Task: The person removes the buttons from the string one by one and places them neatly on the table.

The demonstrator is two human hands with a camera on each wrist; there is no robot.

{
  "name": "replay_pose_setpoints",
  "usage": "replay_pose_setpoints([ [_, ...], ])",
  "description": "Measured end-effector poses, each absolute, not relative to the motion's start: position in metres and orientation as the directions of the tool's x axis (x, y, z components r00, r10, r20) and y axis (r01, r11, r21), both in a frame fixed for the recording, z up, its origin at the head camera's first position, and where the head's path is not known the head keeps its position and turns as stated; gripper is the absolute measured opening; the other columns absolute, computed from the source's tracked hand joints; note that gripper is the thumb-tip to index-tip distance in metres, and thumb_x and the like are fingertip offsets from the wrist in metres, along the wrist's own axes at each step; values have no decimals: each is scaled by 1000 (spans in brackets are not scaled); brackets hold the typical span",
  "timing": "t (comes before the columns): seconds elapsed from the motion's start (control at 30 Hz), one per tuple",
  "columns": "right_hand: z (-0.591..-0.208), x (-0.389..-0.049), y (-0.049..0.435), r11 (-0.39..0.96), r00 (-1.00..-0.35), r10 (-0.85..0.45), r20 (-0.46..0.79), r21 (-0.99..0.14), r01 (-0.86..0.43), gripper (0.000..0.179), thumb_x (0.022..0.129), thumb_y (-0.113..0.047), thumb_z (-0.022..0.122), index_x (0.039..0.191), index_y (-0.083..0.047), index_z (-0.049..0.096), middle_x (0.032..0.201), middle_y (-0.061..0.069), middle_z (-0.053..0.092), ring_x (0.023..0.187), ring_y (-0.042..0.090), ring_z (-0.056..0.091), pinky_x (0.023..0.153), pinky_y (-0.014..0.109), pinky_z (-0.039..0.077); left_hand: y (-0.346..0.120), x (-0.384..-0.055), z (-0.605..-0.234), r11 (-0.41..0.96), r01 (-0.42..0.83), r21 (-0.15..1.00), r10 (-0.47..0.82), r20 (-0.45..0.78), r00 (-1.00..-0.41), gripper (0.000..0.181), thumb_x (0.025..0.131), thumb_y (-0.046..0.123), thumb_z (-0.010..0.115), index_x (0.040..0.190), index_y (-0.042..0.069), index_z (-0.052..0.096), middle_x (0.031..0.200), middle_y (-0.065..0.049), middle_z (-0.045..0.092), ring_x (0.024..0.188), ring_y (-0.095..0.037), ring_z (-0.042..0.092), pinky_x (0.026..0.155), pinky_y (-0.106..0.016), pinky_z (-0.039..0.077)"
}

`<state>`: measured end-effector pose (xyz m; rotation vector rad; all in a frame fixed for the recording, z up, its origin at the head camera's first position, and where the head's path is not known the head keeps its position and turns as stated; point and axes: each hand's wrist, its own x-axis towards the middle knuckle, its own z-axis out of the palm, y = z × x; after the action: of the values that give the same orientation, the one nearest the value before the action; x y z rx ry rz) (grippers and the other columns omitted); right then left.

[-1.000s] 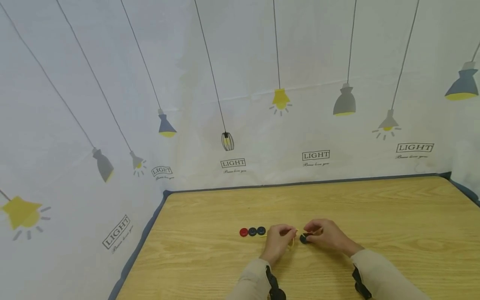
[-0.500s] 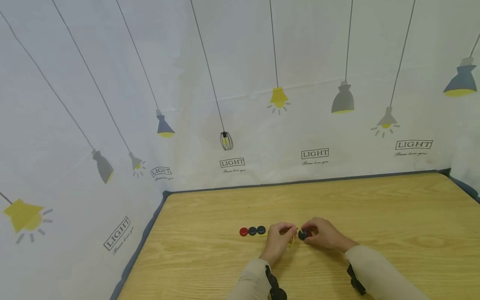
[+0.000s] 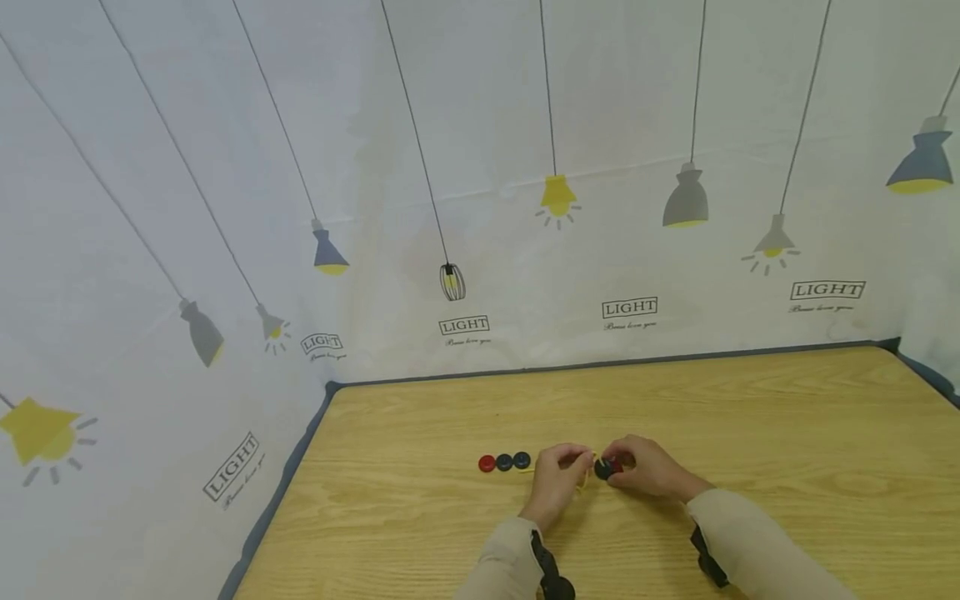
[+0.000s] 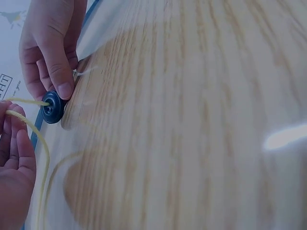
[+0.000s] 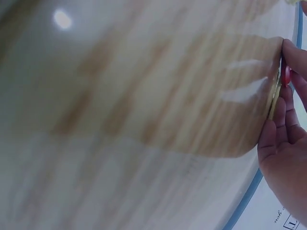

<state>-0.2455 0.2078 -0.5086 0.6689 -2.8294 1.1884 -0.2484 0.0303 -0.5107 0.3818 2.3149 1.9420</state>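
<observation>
My left hand [image 3: 557,482] pinches a yellow cord [image 4: 44,143] between thumb and fingertips; its loop hangs below the fingers. Facing it, my right hand [image 3: 654,468] holds a dark round button [image 4: 52,107] by the edge. The cord enters a hole of this button in the left wrist view. A bit of red, seemingly another button [image 5: 286,75], shows between the right fingers, mostly hidden. To the left on the table lie a red button [image 3: 487,463] and two dark buttons [image 3: 513,461] in a row. Another stretch of cord shows beside the left hand.
The wood-grain table [image 3: 420,533] has a dark blue border along its far and left edges. Behind it hangs a pale wall sheet [image 3: 525,275] printed with lamps. Dark straps [image 3: 553,575] sit on both wrists.
My right hand has moved slightly up and left, bringing the dark button closer to the left fingers and turning its face into view. The left hand stays nearly still on the cord.
</observation>
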Motion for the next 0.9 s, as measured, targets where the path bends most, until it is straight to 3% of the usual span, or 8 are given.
replay_pose_setpoints([
  [0.5, -509, -245, 208, 619, -898, -394, 197, -666, -417, 18, 74, -14, 71, 88, -8, 62, 75, -2, 50, 67, 10, 41, 58, 25, 36, 29, -252, -515, 155, 114, 981, 236, 75, -969, 14, 85, 16, 60, 88, 5, 67, 75, 2, 63, 65, -5, 55, 56, -19, 43],
  [0.9, -508, -244, 207, 632, -911, -365, 191, -668, -393, 12, 77, -17, 69, 75, -11, 58, 71, -4, 48, 65, 8, 41, 57, 24, 35, 26, -242, -498, 142, 153, 978, 231, 118, -966, 15, 84, 8, 59, 89, -6, 64, 77, -10, 64, 68, -11, 57, 57, -18, 43],
])
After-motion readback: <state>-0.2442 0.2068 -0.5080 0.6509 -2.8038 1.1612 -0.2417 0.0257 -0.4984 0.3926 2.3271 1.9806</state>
